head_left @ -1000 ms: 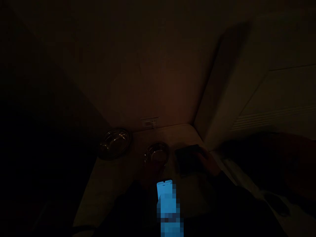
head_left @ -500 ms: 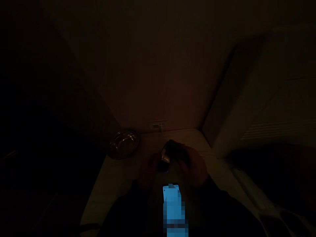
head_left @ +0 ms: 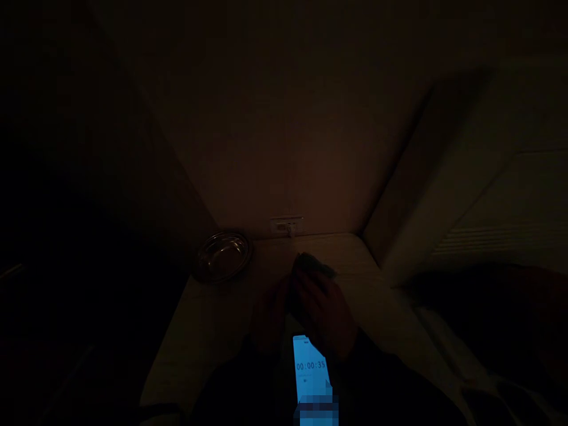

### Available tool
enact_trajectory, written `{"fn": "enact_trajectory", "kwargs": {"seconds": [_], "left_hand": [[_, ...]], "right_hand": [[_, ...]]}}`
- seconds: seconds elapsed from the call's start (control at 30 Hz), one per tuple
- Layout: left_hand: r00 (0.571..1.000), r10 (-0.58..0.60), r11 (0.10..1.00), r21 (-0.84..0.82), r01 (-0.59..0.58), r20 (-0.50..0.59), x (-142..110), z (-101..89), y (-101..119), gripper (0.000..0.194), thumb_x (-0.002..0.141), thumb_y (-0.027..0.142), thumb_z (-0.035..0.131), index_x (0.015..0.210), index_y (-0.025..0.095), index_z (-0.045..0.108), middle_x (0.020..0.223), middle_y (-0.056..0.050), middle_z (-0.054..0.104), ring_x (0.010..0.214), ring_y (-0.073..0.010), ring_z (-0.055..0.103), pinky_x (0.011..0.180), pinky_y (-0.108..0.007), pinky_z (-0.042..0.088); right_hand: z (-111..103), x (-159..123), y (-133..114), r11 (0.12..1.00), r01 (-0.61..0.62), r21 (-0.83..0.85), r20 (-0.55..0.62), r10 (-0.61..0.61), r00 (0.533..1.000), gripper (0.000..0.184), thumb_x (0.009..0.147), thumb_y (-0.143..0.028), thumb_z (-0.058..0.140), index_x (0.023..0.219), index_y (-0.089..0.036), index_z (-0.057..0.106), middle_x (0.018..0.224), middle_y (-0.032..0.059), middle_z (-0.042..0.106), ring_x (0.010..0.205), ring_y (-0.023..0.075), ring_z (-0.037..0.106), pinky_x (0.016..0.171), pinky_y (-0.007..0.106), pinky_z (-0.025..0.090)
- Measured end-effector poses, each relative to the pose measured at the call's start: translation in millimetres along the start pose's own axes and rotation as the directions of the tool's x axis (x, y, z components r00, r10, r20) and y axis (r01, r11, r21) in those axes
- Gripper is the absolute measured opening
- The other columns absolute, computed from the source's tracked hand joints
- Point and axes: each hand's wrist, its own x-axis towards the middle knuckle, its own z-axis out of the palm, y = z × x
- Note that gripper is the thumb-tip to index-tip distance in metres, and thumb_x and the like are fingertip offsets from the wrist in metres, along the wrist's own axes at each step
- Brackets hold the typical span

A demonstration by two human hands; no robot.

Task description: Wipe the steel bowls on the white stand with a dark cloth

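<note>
In the dim light, my left hand (head_left: 268,313) is closed at the middle of the table, around something small that is hidden now. My right hand (head_left: 327,310) lies against it, fingers bent over a dark crumpled cloth (head_left: 316,264) that sticks out beyond the knuckles. The cloth and the right fingers cover whatever sits between the hands. Just below them, a lit phone (head_left: 310,370) shows a timer reading 00:00:35. Its upper right edge is partly behind my right wrist.
A round shiny metal dish (head_left: 223,257) stands at the table's back left corner. Behind the pale table (head_left: 177,349) rises a wall with a socket (head_left: 286,225) and something plugged in. A pale cabinet or panel (head_left: 479,195) borders the right side, with dark cloth-like stuff below it.
My right hand has moved left and over, bringing the cloth onto the small shiny-topped object that showed beside my left hand. That object is now covered. My left hand has barely moved.
</note>
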Motion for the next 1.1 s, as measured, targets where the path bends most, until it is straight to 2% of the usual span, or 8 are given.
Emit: {"fn": "enact_trajectory", "kwargs": {"seconds": [0.2, 0.33, 0.5, 0.63, 0.8, 0.9, 0.97, 1.1], "left_hand": [[1.000, -0.015, 1.000, 0.009, 0.014, 0.021, -4, -2.6, -1, 0.037, 0.076, 0.042, 0.051, 0.093, 0.014, 0.068, 0.097, -0.008, 0.068, 0.088, -0.0215, 0.063, 0.077, -0.030, 0.049], [1.000, 0.009, 1.000, 0.021, -0.009, -0.018, -6, -4.8, -2, 0.036, 0.075, 0.041, 0.052, 0.093, 0.014, 0.068, 0.095, -0.007, 0.069, 0.088, -0.0212, 0.063, 0.078, -0.030, 0.049], [1.000, -0.011, 1.000, -0.001, 0.011, 0.011, -8, -4.3, 1, 0.036, 0.076, 0.041, 0.051, 0.094, 0.015, 0.068, 0.094, -0.007, 0.069, 0.086, -0.0209, 0.063, 0.075, -0.029, 0.050], [1.000, 0.013, 1.000, 0.001, -0.013, -0.020, -7, -5.2, 1, 0.034, 0.075, 0.040, 0.053, 0.091, 0.015, 0.069, 0.093, -0.007, 0.069, 0.086, -0.0198, 0.063, 0.076, -0.027, 0.049], [1.000, -0.013, 1.000, -0.006, 0.013, -0.011, -6, -4.3, 4, 0.035, 0.075, 0.041, 0.052, 0.089, 0.014, 0.069, 0.085, -0.006, 0.070, 0.079, -0.0192, 0.063, 0.067, -0.026, 0.049], [1.000, 0.005, 0.999, -0.042, -0.006, -0.027, -4, -3.9, 6, 0.038, 0.074, 0.042, 0.053, 0.094, 0.013, 0.067, 0.092, -0.007, 0.069, 0.088, -0.0208, 0.062, 0.075, -0.027, 0.048], [1.000, -0.004, 0.999, -0.037, 0.004, -0.004, -4, -3.3, 6, 0.040, 0.075, 0.043, 0.052, 0.095, 0.012, 0.067, 0.092, -0.008, 0.069, 0.088, -0.0211, 0.062, 0.075, -0.028, 0.048], [1.000, -0.008, 0.999, -0.034, 0.007, -0.007, -2, -1.6, 4, 0.040, 0.077, 0.043, 0.050, 0.097, 0.012, 0.066, 0.094, -0.008, 0.069, 0.088, -0.0213, 0.061, 0.074, -0.028, 0.048]], "right_hand": [[0, 3, 1, 0.995, -0.039, 0.088, -0.015, 0.040, 0.999, 0.043, 0.086, -0.021, 0.038, 0.126, -0.009, 0.044, 0.125, 0.0137, 0.051, 0.114, 0.0260, 0.044, 0.091, 0.045, 0.042], [2, 3, -1, 0.994, 0.063, 0.094, -0.023, -0.061, 0.998, 0.043, 0.083, -0.021, 0.043, 0.126, -0.014, 0.045, 0.128, 0.0112, 0.049, 0.120, 0.0277, 0.038, 0.094, 0.047, 0.040], [0, 5, 2, 0.976, -0.065, 0.209, -0.051, 0.077, 0.996, 0.043, 0.086, -0.020, 0.037, 0.127, -0.010, 0.041, 0.125, 0.0149, 0.051, 0.117, 0.0233, 0.044, 0.094, 0.043, 0.042], [3, 3, 0, 0.978, 0.049, 0.204, -0.032, -0.043, 0.999, 0.046, 0.082, -0.021, 0.044, 0.128, -0.015, 0.041, 0.130, 0.0116, 0.046, 0.125, 0.0266, 0.033, 0.098, 0.049, 0.035], [7, 7, 5, 0.946, -0.116, 0.302, -0.028, 0.130, 0.991, 0.043, 0.087, -0.021, 0.036, 0.128, -0.012, 0.039, 0.125, 0.0142, 0.050, 0.118, 0.0217, 0.043, 0.095, 0.041, 0.042], [6, 9, 5, 0.965, -0.010, 0.262, -0.005, 0.012, 1.000, 0.046, 0.084, -0.022, 0.042, 0.129, -0.013, 0.040, 0.133, 0.0121, 0.043, 0.126, 0.0252, 0.031, 0.101, 0.048, 0.033], [5, 12, 7, 0.966, 0.021, 0.258, 0.007, -0.023, 1.000, 0.045, 0.084, -0.024, 0.043, 0.128, -0.014, 0.041, 0.131, 0.0123, 0.044, 0.124, 0.0250, 0.034, 0.100, 0.047, 0.035], [6, 15, 6, 0.954, -0.088, 0.287, -0.001, 0.092, 0.996, 0.042, 0.087, -0.023, 0.037, 0.127, -0.012, 0.041, 0.125, 0.0137, 0.051, 0.117, 0.0216, 0.044, 0.096, 0.042, 0.041]]}}
